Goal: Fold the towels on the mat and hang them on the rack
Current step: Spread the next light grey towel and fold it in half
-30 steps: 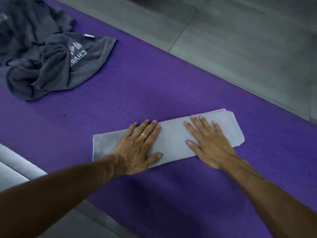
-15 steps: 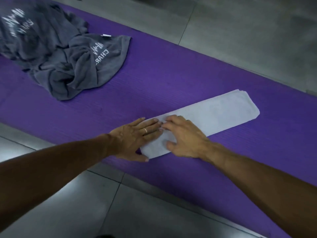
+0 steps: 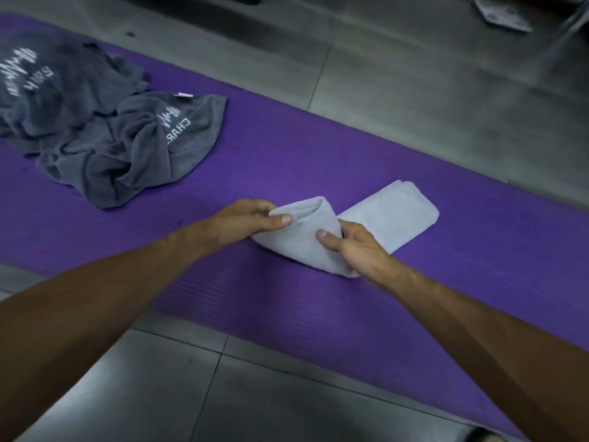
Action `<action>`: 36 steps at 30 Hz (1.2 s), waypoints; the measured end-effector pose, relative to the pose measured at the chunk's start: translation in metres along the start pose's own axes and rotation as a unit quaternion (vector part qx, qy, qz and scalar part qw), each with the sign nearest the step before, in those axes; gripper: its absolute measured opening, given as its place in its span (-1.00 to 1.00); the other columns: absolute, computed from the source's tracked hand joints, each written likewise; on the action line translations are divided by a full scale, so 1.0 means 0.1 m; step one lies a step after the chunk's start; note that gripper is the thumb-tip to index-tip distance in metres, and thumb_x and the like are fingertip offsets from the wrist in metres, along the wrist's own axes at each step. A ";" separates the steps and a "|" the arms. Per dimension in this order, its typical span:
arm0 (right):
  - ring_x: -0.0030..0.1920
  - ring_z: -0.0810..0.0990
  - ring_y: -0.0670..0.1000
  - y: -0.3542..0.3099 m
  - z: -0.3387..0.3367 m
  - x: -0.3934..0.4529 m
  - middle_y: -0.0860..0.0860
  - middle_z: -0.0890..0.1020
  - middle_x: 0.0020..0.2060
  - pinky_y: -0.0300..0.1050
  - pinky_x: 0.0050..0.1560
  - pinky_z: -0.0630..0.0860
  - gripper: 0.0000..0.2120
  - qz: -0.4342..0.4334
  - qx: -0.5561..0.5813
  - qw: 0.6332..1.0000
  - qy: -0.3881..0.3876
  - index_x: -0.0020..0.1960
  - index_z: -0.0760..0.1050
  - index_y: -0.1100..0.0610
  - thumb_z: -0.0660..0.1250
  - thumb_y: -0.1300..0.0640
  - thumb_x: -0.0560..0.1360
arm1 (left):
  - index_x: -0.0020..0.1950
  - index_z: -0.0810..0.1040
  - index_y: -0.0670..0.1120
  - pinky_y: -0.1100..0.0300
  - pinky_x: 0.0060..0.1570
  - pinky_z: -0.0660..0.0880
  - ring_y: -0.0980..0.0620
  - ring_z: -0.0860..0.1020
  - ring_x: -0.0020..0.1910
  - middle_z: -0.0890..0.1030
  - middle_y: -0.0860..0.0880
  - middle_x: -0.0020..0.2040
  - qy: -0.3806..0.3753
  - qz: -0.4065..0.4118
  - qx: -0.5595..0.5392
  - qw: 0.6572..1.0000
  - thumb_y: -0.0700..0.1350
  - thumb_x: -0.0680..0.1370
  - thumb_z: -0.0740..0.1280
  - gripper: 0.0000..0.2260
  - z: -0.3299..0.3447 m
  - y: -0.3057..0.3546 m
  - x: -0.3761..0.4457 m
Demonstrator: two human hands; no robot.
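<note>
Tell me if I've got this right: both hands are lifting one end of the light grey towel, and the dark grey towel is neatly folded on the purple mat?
Not quite. The head view shows the dark grey towel lying crumpled on the purple mat, not folded. The rest holds: left hand and right hand lift the light grey towel's end.

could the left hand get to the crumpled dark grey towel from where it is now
Probably yes. The crumpled dark grey towel lies on the purple mat to the left hand's own side, with bare mat between. But that hand now pinches the folded light grey towel and must let go first.
</note>
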State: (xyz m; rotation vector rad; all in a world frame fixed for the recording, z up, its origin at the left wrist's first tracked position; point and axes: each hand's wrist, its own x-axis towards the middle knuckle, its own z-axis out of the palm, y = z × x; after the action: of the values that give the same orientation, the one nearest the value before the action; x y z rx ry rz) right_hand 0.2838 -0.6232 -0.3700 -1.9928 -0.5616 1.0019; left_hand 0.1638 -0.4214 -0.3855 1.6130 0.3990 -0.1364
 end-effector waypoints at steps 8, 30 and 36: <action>0.16 0.63 0.11 -0.01 -0.54 -0.37 0.11 0.65 0.15 0.07 0.12 0.56 -0.69 0.093 0.362 0.927 -0.020 0.28 0.48 0.18 0.27 0.16 0.55 | 0.17 0.58 0.02 0.21 0.18 0.49 0.17 0.60 0.12 0.66 0.06 0.11 -0.010 0.041 -0.052 0.998 -0.14 0.54 0.41 -0.78 0.79 0.22 0.29; -0.25 0.53 -0.05 0.58 -1.97 0.81 0.01 0.59 -0.19 -0.25 -0.27 0.47 -0.91 0.019 -0.034 0.971 0.237 -0.07 0.56 0.13 0.43 0.14 0.48 | 0.53 0.09 0.00 -0.03 0.27 0.39 -0.08 0.44 0.30 0.42 -0.05 0.37 0.076 0.022 0.309 0.948 0.16 0.48 0.39 -0.25 1.53 0.17 1.11; -0.08 0.57 -0.03 0.74 -1.96 0.95 -0.01 0.60 -0.05 -0.18 -0.09 0.49 -0.76 0.052 -0.068 0.975 0.206 0.05 0.56 0.12 0.48 0.05 0.44 | 0.53 0.11 0.10 -0.01 0.21 0.43 -0.09 0.40 0.30 0.28 -0.05 0.41 0.133 0.056 0.418 0.897 0.13 0.50 0.36 -0.32 1.59 0.16 0.96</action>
State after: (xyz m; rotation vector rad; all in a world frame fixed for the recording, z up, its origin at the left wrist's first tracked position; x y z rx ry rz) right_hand 0.5008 -0.6926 -0.4048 -2.2886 -0.3062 0.5925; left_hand 0.2825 -0.5619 -0.4158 2.5200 0.4901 0.0131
